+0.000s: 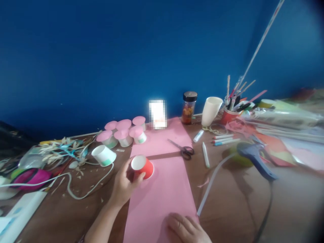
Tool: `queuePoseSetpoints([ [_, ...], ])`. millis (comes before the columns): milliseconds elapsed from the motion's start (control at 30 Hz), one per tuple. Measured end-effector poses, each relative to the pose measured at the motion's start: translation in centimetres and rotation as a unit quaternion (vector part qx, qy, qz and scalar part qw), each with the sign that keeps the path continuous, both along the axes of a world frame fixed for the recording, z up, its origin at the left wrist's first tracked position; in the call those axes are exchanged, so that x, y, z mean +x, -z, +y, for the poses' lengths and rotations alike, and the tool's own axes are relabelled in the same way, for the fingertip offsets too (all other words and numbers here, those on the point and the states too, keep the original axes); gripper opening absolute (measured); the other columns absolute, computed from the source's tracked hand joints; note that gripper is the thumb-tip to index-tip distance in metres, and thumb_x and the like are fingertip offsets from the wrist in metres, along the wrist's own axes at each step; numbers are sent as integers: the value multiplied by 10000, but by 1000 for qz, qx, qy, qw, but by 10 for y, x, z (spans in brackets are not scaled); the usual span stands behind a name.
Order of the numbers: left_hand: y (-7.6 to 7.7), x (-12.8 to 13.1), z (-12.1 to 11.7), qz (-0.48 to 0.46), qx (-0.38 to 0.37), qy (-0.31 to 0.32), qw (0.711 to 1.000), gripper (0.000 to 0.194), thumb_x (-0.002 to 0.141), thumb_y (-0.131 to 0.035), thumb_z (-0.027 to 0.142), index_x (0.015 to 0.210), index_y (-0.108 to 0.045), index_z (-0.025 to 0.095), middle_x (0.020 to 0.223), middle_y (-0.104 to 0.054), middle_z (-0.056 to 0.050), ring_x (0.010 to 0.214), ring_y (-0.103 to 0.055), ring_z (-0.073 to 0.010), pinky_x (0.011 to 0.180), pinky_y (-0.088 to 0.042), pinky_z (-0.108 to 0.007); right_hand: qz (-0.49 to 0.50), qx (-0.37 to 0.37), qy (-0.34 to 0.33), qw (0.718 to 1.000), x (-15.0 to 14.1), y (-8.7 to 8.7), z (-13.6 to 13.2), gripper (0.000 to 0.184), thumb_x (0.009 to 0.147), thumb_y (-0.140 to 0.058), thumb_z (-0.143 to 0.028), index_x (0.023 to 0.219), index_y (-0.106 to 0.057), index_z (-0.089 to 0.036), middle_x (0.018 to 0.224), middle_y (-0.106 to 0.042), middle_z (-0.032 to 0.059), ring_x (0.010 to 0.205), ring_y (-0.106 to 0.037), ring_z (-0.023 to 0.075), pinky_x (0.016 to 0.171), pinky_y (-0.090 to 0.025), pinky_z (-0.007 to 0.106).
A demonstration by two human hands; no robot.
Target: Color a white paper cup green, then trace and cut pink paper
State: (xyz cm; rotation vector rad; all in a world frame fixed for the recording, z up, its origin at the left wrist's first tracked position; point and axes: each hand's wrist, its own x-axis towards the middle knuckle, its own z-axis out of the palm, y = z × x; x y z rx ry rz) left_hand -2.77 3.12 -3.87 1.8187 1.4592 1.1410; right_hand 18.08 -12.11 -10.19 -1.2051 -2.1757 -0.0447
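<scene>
My left hand [128, 180] is wrapped round a red paper cup [146, 168], which lies tilted with its white inside toward the upper left. The cup is over a long sheet of pink paper [162, 192]. Lower down, my right hand [186, 227] lies flat on that sheet, fingers stretched out and holding nothing. Black-handled scissors [186, 152] rest across a second pink sheet [164, 138] farther back. To the left of the red cup, a white paper cup [104, 156] with a green patch is tipped on the table.
Several white cups with pink paper tops [123, 136] stand at the back left. A blue glue gun [257, 158] with a glue stick [215, 182] lies right, near a white marker [206, 155]. A white cable [86, 195] crosses the left. A jar [188, 108] stands by the wall.
</scene>
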Motion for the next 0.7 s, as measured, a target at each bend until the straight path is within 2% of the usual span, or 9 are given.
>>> queuePoseSetpoints([
  [67, -1, 0, -1, -3, -1, 14, 1000, 548, 714, -673, 334, 1210, -492, 184, 1150, -609, -101, 1039, -602, -255, 878, -520, -398, 4, -4, -2, 1000, 1, -1, 1, 155, 830, -564, -327, 952, -628, -254, 1003, -716, 14, 811, -657, 185, 693, -504, 261],
  [167, -1, -2, 0, -6, 12, 37, 999, 560, 707, -672, 312, 1216, -481, 180, 1174, -593, -114, 1067, -585, -260, 902, -501, -411, 12, -5, -1, 1000, 1, 0, 2, 296, 740, -633, -470, 935, -634, -247, 968, -718, 28, 799, -654, 208, 664, -501, 278],
  [300, -1, -5, 2, -23, 30, 58, 998, 568, 694, -680, 272, 1218, -482, 180, 1198, -584, -114, 1076, -581, -248, 919, -487, -399, -15, -40, -5, 999, 2, 1, -1, 327, 697, -634, -359, 1005, -632, -252, 1026, -702, 45, 914, -641, 232, 732, -504, 307],
  [400, -3, -6, 1, -41, 35, 76, 996, 546, 697, -679, 254, 1206, -493, 183, 1158, -608, -103, 1039, -598, -231, 900, -495, -383, -26, -68, 8, 997, 4, -6, -4, 342, 673, -615, -272, 1014, -635, -247, 1050, -694, 58, 948, -635, 240, 769, -504, 330],
  [500, -5, -6, -1, -50, 43, 81, 995, 532, 694, -681, 237, 1192, -503, 179, 1136, -617, -101, 1022, -601, -225, 880, -503, -373, -36, -102, 10, 994, 3, -22, -7, 371, 670, -604, -208, 1038, -632, -243, 1085, -682, 62, 994, -624, 241, 817, -496, 342],
  [700, -7, -6, -1, -64, 38, 81, 994, 530, 679, -696, 232, 1175, -519, 173, 1116, -625, -102, 995, -615, -226, 858, -518, -370, -70, -225, 20, 972, -3, -69, -12, 399, 714, -601, -166, 1110, -624, -212, 1191, -635, 78, 1104, -567, 228, 936, -433, 314],
])
